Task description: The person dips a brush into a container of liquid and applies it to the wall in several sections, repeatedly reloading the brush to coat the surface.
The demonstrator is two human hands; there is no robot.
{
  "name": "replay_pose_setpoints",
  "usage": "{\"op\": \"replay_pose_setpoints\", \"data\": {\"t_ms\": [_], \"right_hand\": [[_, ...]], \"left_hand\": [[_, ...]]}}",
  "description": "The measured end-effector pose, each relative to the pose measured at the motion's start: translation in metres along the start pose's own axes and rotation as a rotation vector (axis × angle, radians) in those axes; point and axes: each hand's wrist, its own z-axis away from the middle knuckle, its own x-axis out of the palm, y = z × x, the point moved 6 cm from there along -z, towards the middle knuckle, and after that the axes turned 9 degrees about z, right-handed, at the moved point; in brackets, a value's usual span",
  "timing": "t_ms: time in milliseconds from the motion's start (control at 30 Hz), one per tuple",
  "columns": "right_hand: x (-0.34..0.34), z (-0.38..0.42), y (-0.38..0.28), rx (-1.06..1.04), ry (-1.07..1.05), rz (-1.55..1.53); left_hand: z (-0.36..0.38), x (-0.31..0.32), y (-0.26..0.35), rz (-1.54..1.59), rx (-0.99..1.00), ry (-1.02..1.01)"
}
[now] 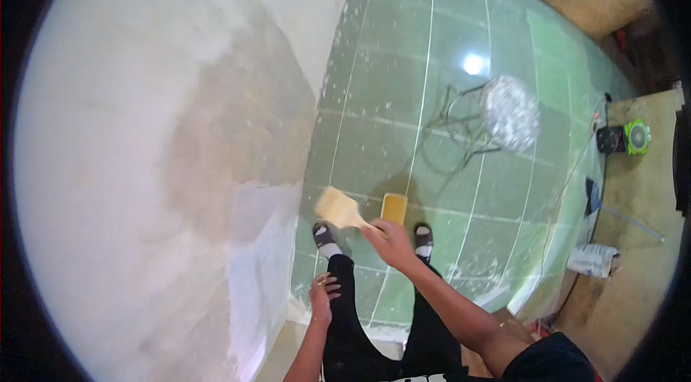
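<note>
My right hand [389, 241] is closed around the handle of a wide, pale paintbrush [337, 208]. The brush's broad end points left toward the wall [237, 115] and appears slightly blurred. On the floor between my feet lies a yellow rectangular container [394, 209], partly behind my right hand; its contents cannot be made out. My left hand [324, 298] hangs beside my left knee, fingers apart and loosely bent, holding nothing. The wall at my left has a large brownish patch, with a whiter area lower down.
A round stool [509, 114] with a shiny silver seat stands on the green tiled floor [389, 87], which has white specks. Along the right side are a green-and-black device [636, 137], a white bag [593, 260] and a thin cable.
</note>
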Motion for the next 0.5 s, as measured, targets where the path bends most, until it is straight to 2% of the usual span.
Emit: {"op": "replay_pose_setpoints", "data": {"t_ms": [133,200,300,500], "right_hand": [[-0.118,0.082,0.011,-0.011,0.044,0.132],[-0.173,0.116,-0.008,-0.042,0.048,0.201],[-0.243,0.158,-0.021,-0.108,0.037,0.301],[-0.290,0.217,-0.047,-0.097,-0.002,0.348]], "left_hand": [[0.096,0.004,0.018,0.136,0.122,0.071],[0.151,0.004,0.019,0.158,0.146,0.091],[0.218,-0.003,-0.011,0.142,0.194,0.170],[0.328,-0.005,-0.051,0.310,0.265,0.229]]}}
